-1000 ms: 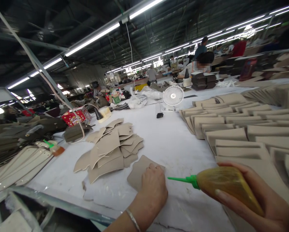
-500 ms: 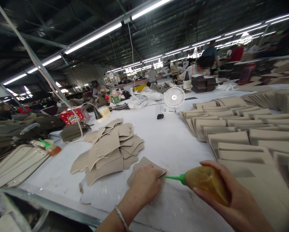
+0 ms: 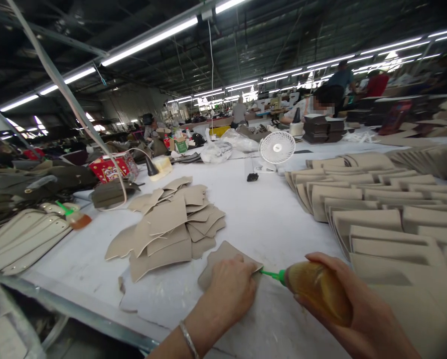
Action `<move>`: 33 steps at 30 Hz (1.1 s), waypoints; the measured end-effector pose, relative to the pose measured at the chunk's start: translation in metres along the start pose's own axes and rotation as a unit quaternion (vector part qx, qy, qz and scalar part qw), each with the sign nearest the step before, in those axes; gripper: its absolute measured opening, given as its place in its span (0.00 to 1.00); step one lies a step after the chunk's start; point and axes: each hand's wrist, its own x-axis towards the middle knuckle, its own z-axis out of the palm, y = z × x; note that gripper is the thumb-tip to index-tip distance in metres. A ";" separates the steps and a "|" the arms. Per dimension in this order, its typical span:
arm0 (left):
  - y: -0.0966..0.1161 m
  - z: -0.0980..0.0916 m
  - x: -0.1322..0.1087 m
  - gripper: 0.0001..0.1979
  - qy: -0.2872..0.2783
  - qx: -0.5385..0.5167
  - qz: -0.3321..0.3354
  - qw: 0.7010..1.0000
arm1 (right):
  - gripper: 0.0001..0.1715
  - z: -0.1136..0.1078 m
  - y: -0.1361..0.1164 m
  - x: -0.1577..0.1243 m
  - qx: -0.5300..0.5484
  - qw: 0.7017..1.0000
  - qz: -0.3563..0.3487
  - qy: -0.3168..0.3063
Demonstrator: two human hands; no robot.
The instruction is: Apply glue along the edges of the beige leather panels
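Taupe panel (image 3: 220, 252), one piece, is lying on the white table (image 3: 260, 214) beneath the left hand (image 3: 233, 285), its near side partly covered by that hand. One squeeze bottle (image 3: 316, 289) is resting in the right hand (image 3: 361, 301), and a second squeeze bottle (image 3: 78, 219) is lying far to the left of the left hand. More than ten similar panels (image 3: 167, 219) are overlapping in a loose pile beyond and left of the left hand; their exact number is being hidden by the overlap. One fan (image 3: 276, 147) is standing well beyond both hands.

The panel under the hand is showing a plain, matte face, a rounded far corner and gently wavy edges. The left hand is pressing down with curled fingers; whether it is also pinching the edge cannot be told. The right hand is wrapping around the bottle, which is tilting so that its slim green nozzle (image 3: 274, 274) is pointing at the panel's right corner, contact being too small to judge.

Translucent amber plastic is forming the held bottle's rounded body. Folded taupe sheets (image 3: 374, 222), smooth and broad, are standing in rows beyond the right hand.
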 end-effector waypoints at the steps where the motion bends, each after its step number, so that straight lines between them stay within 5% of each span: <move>1: 0.000 0.001 0.000 0.19 0.000 -0.001 0.000 1.000 | 0.25 0.000 0.001 0.000 -0.002 1.000 0.008 -0.002; 17: -0.002 0.010 -0.004 0.14 0.019 0.002 0.002 1.000 | 0.26 0.001 0.016 -0.009 0.007 0.996 0.082 -0.013; 33: -0.016 0.016 -0.007 0.19 -0.007 -0.042 0.020 0.999 | 0.29 0.005 0.026 -0.018 0.026 0.991 0.127 -0.015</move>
